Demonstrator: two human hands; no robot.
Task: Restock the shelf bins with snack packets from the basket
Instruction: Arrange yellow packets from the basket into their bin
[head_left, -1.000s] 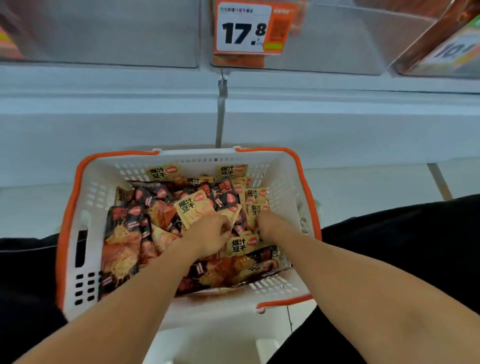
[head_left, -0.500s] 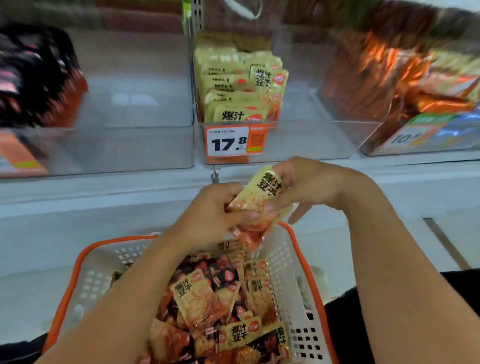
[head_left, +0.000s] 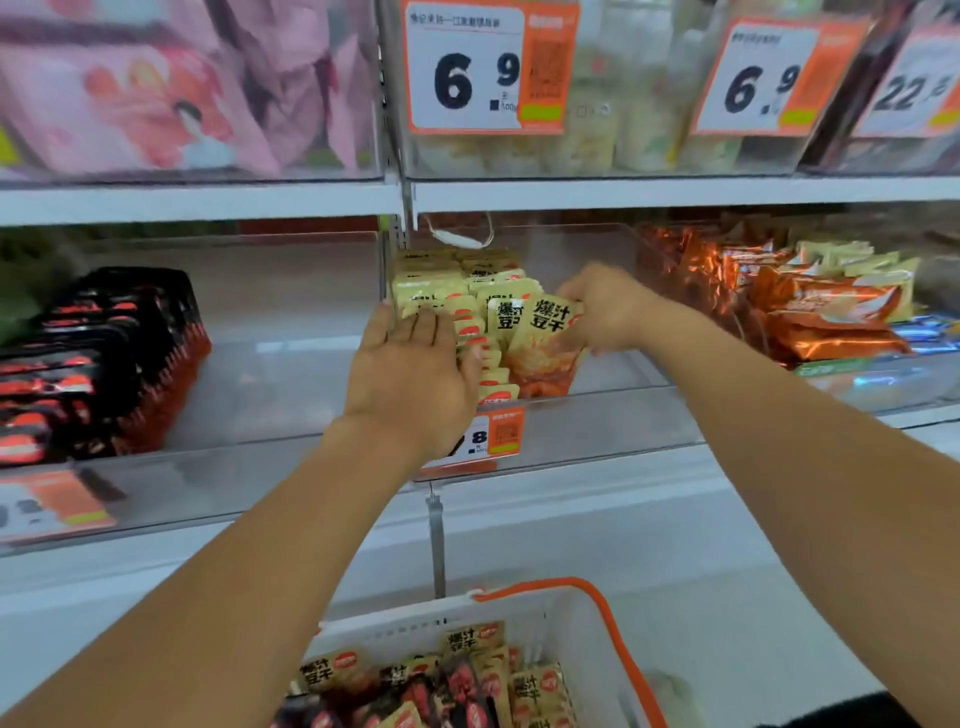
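A pale yellow snack packet with bold black characters and an orange-red lower half (head_left: 545, 343) sits at the centre of the frame, pinched at its right edge by the right hand (head_left: 605, 309), whose fingers curl round it. The packet stands roughly upright at the front of a row of matching yellow packets (head_left: 462, 291) stacked on edge inside a clear plastic shelf bin (head_left: 597, 421) on the middle shelf. The left hand (head_left: 415, 374) is just left of the packet, fingers straight and apart, the fingertips pressing against the front of the stacked row; it grips nothing. Below that hand, partly hidden by it, an orange and white price tag (head_left: 493, 434) is fixed to the bin's front wall. At the bottom centre of the frame a white plastic basket with an orange rim (head_left: 597, 623) holds more yellow packets mixed with dark red and black ones (head_left: 457, 686). To the left of the middle bin, another clear bin carries a row of black packets with red marks (head_left: 98, 358). To the right, a third bin holds shiny orange wrapped snacks (head_left: 810, 306) with some pale ones behind. On the upper shelf, pink bags (head_left: 156, 88) fill the upper left, and orange-framed price tags reading 6.9 (head_left: 483, 67) hang in front of pale packets in the upper middle and right.
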